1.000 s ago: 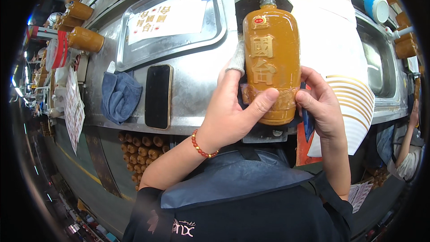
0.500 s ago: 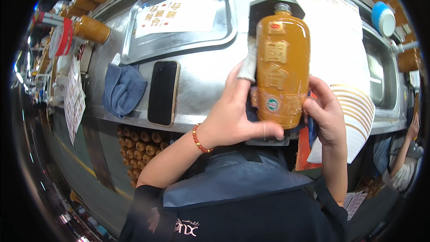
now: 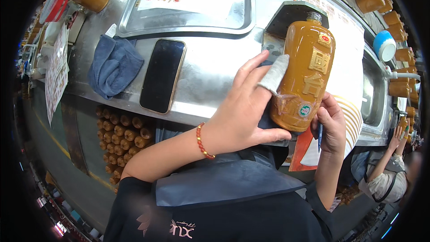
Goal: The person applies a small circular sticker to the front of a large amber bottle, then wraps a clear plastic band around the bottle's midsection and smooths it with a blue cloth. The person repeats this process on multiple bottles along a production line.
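An amber bottle (image 3: 301, 69) with raised gold characters and a small round green-and-white sticker lies face up, tilted with its neck to the far right. Its neck is by a dark metal stand (image 3: 293, 18). Wrinkled clear film (image 3: 282, 103) clings to its lower left side. My left hand (image 3: 244, 103) is beside that side, fingers apart; a grey cloth sleeve (image 3: 275, 75) on one finger touches the glass. My left thumb points toward the bottle's base. By the lower right side, my right hand (image 3: 332, 123) has its fingers bent together; a thin blue strip shows below them, its kind unclear.
Left on the steel bench are a phone (image 3: 162, 76), a blue cloth (image 3: 114, 65) and a metal tray (image 3: 188, 31) with gold-character sheets. Right are white printed sheets (image 3: 351, 58), a sink (image 3: 374, 85) and a blue-white container (image 3: 384, 45). A co-worker's hands (image 3: 396, 139) show far right.
The bottle has swung from nearly upright in view to leaning right. My left hand has shifted right with it, its sleeved finger now lower along the bottle's side.
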### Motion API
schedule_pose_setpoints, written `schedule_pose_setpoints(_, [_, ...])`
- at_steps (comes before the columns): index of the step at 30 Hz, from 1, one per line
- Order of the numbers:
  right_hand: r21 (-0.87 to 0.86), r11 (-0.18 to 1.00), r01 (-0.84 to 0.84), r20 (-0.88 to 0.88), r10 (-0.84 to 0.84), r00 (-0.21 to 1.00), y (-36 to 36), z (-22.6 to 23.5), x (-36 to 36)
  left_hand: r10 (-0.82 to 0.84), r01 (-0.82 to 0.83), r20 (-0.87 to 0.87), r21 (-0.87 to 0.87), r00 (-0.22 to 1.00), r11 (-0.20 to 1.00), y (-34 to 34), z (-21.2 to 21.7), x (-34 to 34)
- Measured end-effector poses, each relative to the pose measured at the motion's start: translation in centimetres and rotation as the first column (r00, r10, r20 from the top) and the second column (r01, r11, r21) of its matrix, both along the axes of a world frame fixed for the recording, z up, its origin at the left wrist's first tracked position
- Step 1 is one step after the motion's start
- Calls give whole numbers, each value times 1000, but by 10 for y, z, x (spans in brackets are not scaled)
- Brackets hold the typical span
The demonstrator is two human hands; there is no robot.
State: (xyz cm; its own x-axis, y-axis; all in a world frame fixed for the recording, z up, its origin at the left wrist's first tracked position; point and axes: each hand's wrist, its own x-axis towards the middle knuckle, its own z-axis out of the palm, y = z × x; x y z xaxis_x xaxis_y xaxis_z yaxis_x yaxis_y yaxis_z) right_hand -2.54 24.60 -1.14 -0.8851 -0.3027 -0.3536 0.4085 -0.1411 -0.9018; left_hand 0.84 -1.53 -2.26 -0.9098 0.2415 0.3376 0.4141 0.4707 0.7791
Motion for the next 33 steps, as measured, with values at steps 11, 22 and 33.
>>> schedule_pose_setpoints(11, [-7,1000,-21,31,21,999,-4,2,-1,20,-97,217,352,976,931,10,-19,-9])
schedule_pose_setpoints(22, [28,1000,-9,-19,10,1000,1,6,2,103,-121,89,231,991,965,-1,4,2])
schedule_pose_setpoints(33, [485,870,-90,-555,385,737,-4,60,-8,-169,97,137,418,976,903,14,58,7])
